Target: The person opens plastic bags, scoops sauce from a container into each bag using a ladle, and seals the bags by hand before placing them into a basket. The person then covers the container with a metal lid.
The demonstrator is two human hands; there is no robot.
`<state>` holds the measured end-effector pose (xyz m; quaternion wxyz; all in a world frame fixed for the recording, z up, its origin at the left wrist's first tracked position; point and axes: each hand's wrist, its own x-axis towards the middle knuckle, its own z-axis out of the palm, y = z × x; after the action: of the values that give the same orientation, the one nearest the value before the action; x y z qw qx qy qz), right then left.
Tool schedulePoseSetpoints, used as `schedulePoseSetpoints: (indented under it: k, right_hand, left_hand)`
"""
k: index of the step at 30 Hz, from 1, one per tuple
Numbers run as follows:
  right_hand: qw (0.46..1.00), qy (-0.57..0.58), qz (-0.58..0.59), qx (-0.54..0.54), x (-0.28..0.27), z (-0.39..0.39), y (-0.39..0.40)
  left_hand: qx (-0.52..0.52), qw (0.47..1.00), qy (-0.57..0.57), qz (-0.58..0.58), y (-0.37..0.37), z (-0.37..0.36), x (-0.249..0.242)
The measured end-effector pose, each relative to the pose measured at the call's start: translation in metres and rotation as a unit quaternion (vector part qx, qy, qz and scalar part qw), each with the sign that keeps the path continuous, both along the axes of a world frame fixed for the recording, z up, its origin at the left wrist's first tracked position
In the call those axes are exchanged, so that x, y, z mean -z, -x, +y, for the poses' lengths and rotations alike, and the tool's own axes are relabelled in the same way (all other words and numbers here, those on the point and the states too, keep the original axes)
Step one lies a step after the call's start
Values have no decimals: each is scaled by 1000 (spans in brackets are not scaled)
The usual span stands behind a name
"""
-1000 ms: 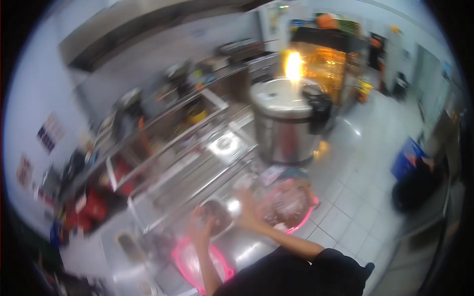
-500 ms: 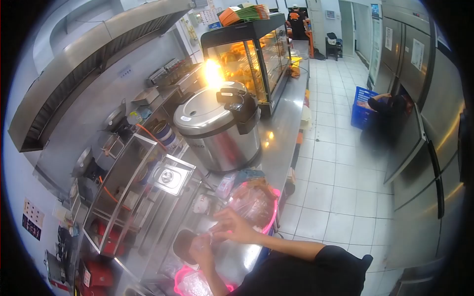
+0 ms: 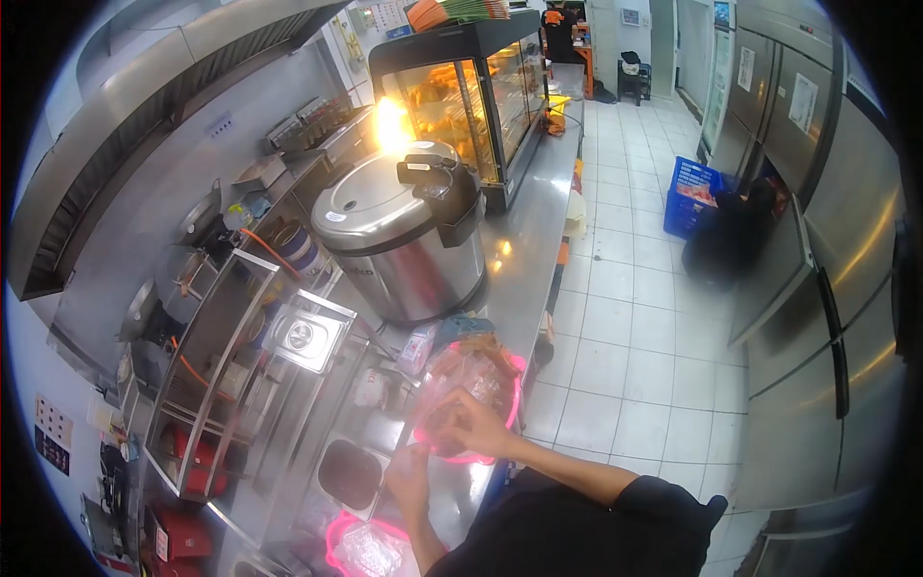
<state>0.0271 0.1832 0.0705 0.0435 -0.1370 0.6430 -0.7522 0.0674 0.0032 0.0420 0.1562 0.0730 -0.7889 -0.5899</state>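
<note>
Two pink baskets (image 3: 333,541) of crinkled clear plastic (image 3: 370,551) stood on our counter (image 3: 457,495), one pan (image 3: 350,474) nearby. Our right hand (image 3: 474,426) curled over the farther basket (image 3: 520,380), our left hand (image 3: 410,475) just beside it; we couldn't tell whether either gripped anything.

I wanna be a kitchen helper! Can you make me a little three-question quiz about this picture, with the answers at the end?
1. Which of the camera wearer's hands is nearer the pink basket by the big silver cooker?
2. What colour is the crate on the tiled floor?
A) red
B) blue
C) yellow
3. True or false: the silver cooker is wide open.

Key:
1. The right hand.
2. B.
3. False; its lid is down.
</note>
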Motion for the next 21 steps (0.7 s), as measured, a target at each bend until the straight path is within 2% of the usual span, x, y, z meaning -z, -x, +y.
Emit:
schedulePoseSetpoints:
  k: [2,6,9,11,14,16,18,19,21]
  right_hand:
    - [999,-15,43,12,16,2,-1]
    - [999,1,46,-21,25,9,-9]
    - [998,8,-1,-58,14,15,-18]
    - [997,-26,-51,-55,9,17,-22]
    - [992,11,-64,-106,31,22,-19]
    - [991,-13,-4,-133,32,27,-17]
    - [965,-91,-94,-226,25,44,-10]
    - [956,-112,-104,-252,27,51,-4]
    - [945,-164,-100,-266,35,59,7]
  left_hand:
    - [13,999,-20,-26,-2,0,9]
    - [29,999,-10,-28,-6,6,22]
    - [12,999,11,-34,-11,18,29]
    - [-4,998,23,-50,-18,24,31]
    - [56,997,30,-45,-26,34,22]
    - [62,995,52,-56,-33,42,17]
    - [102,987,50,-111,-42,43,19]
    - [142,978,41,-146,-46,39,26]
    - [128,979,-1,-160,-51,33,29]
